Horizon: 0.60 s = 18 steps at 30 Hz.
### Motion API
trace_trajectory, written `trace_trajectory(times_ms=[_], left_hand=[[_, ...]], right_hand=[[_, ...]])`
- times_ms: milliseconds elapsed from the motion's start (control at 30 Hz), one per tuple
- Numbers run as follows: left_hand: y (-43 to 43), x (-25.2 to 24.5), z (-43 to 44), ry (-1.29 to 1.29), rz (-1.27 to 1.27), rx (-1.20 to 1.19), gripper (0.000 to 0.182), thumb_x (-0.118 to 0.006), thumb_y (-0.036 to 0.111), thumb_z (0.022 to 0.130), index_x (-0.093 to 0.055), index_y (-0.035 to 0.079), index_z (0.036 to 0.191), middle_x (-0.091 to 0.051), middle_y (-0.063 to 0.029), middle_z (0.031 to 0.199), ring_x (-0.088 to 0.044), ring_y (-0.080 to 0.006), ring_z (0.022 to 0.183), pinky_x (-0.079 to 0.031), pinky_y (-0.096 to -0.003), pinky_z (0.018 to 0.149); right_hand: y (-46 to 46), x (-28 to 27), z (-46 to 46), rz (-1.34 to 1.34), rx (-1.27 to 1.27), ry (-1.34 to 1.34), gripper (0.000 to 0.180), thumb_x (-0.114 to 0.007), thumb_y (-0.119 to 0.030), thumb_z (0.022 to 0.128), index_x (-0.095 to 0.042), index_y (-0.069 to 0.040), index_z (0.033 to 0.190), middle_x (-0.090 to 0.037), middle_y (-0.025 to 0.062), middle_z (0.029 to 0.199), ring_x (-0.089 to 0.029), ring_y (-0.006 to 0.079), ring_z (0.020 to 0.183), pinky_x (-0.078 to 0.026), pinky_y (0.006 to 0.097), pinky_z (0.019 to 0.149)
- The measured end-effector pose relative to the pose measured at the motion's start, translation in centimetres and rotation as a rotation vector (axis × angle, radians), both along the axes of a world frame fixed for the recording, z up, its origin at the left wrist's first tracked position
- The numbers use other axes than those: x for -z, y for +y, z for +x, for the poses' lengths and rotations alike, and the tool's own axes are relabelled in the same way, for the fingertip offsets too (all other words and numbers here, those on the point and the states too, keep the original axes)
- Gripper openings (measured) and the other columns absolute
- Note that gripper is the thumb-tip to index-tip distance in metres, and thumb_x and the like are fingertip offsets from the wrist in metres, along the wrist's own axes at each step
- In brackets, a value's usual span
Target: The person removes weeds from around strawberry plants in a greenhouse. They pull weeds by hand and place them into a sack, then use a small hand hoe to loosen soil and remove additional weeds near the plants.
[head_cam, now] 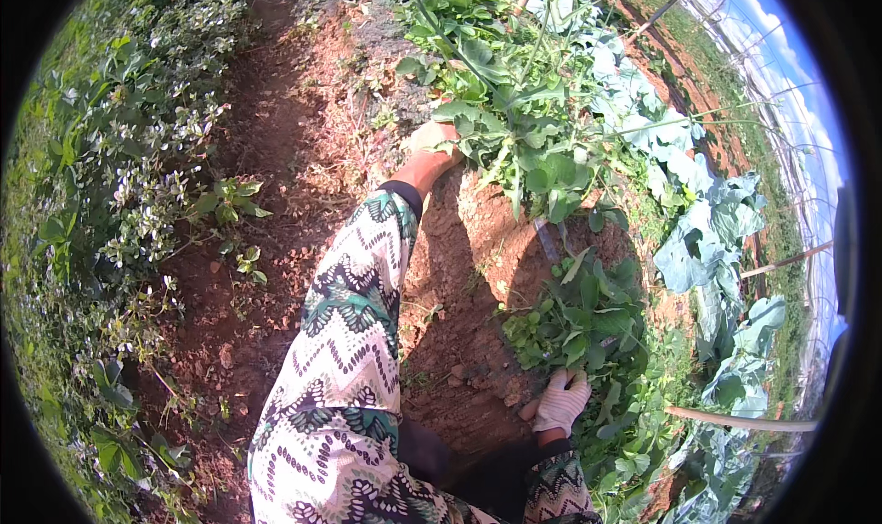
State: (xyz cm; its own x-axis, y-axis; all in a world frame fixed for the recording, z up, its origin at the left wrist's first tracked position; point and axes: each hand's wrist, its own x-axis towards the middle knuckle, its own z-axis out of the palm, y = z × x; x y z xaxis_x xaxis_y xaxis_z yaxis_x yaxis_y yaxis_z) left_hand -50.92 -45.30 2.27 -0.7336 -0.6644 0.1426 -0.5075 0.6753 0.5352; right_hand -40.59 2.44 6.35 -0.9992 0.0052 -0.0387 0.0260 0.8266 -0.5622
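My left hand [435, 138], in a pale glove, reaches out to the base of a leafy green plant [513, 135] on the soil bed; leaves hide its fingertips. Nearer to me, my right hand [563, 398], in a white glove, is at the lower edge of a clump of strawberry-like leaves [596, 310]. Its fingers are bent among the stems, and whether they grip any is hidden. Bare reddish soil [468, 303] lies between the two hands. Both arms wear patterned sleeves with dark cuffs.
Blue-green cabbage-like plants [689, 248] line the bed's right side. Wooden stakes [741, 421] lean there. Low weeds [138, 179] cover the ground at left, beside a furrow of reddish soil [269, 111]. A strip of clear plastic [546, 239] pokes from the bed.
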Motion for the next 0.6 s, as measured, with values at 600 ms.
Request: trace_trajectory(times_ms=[600], left_hand=[[4.2, -4.1, 13.0, 0.005, 0.055, 0.439, 0.026, -0.056, 0.024, 0.083, -0.061, 0.001, 0.073, -0.061, -0.0209, 0.068, -0.062, -0.0399, 0.067, -0.051, -0.0464, 0.062]], right_hand=[[0.2, 0.2, 0.0, 0.083, -0.035, 0.048, 0.043, -0.063, -0.020, 0.081, -0.057, 0.002, 0.118, -0.054, 0.0265, 0.096, -0.052, 0.0403, 0.085, -0.042, 0.0488, 0.079]])
